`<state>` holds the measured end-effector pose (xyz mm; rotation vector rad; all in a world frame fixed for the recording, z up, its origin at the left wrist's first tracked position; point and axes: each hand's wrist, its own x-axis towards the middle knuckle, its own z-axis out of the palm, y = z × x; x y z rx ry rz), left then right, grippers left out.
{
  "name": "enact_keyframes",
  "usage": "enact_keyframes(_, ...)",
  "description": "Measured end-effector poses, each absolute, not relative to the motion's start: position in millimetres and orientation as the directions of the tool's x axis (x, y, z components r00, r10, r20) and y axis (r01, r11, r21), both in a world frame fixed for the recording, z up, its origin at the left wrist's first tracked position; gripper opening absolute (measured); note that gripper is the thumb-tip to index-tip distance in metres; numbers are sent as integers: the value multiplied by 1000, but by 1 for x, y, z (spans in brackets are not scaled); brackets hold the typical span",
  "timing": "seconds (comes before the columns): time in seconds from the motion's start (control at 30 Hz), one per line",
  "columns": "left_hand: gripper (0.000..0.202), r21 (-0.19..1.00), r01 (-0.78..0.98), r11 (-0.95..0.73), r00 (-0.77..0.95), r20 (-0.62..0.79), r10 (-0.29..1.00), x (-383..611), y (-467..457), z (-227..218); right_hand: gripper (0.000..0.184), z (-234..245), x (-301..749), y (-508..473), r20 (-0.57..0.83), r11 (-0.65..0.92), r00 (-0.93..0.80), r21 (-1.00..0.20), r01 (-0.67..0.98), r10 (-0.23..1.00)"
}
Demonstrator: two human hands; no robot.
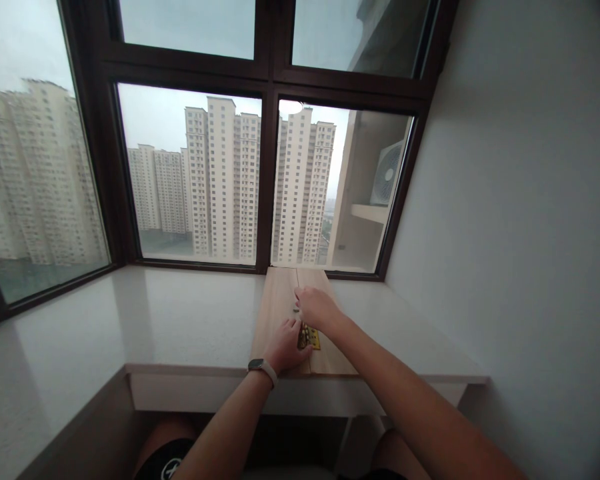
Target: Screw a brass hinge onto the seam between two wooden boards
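The boards (273, 307) are pale tan, the metal plate (316, 339) golden yellow, the bench (195, 313) white and the window frame (267, 173) dark brown.

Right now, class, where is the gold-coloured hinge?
In the head view, the gold-coloured hinge lies on the wooden boards, just right of the left hand and below the right hand.

The bare left hand (286, 347) partly hides the gold-coloured, perforated metal piece (316, 339); the bare right hand's (318, 308) grip is indistinct.
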<state>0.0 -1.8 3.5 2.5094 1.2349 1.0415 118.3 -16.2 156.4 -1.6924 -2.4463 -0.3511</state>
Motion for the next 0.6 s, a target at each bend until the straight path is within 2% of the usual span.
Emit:
enact_keyframes(0.1, 41, 421, 634, -649, 418, 519, 745, 0, -2, 4, 22, 152, 115, -15, 295, 298, -319, 113, 948, 901)
enact_keyframes(0.4, 37, 413, 641, -647, 414, 523, 745, 0, -3, 5, 15, 158, 133, -9, 199, 537, -551, 123, 835, 811)
enact_keyframes(0.6, 38, 421, 646, -637, 409, 513, 754, 0, -2, 3, 13, 160, 137, -7, 168, 533, -541, 94, 841, 824)
